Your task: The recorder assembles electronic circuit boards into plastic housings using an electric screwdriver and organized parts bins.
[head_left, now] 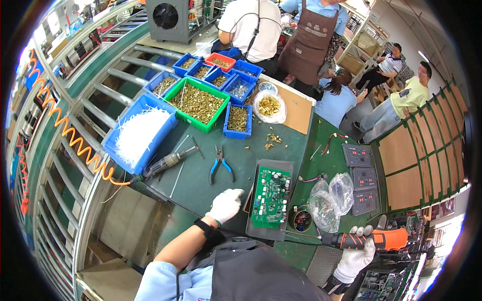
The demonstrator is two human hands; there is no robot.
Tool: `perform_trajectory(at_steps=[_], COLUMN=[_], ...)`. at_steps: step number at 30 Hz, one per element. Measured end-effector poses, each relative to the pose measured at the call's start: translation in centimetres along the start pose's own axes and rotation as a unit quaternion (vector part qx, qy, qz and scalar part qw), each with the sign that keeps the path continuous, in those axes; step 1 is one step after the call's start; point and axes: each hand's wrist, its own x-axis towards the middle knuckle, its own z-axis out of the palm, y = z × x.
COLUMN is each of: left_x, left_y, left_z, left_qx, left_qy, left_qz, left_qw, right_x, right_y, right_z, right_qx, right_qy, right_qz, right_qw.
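Orange-black power screwdriver (351,242) — clasped in right grip (358,255), left grip (226,204) — hold unclear, green tabletop (196,200), roller conveyor (114,95), people (249,30) beyond

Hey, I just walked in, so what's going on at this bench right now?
Someone in white gloves is working at a green circuit board lying on a dark tray. Their right hand grips an orange-and-black power screwdriver, its long shaft pointing left, toward the board's near end; contact isn't clear. The left hand is beside the tray, fingers curled. Blue-handled pliers lie beyond it, and farther back a green bin holds small brass-coloured parts.
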Motion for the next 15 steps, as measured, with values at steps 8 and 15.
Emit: perform_trajectory(at_steps=[8, 15], left_x=[-0.9, -0.3], left_y=[-1.6, -1.7], left_z=[-1.5, -1.1], left_qx=[0.058, 0.103], left_qy=[-0.031, -0.060], left_qz=[0.036, 0.069], left_qw=[0.997, 0.990], right_x=[0.0, 0.3], right_y=[-0.5, -0.8], right_z=[-1.4, -2.0], right_qx=[0.000, 0.006], right_qy=[0.021, 0.016], right_qz=[-0.014, -0.023], right_qw=[1.000, 1.000])
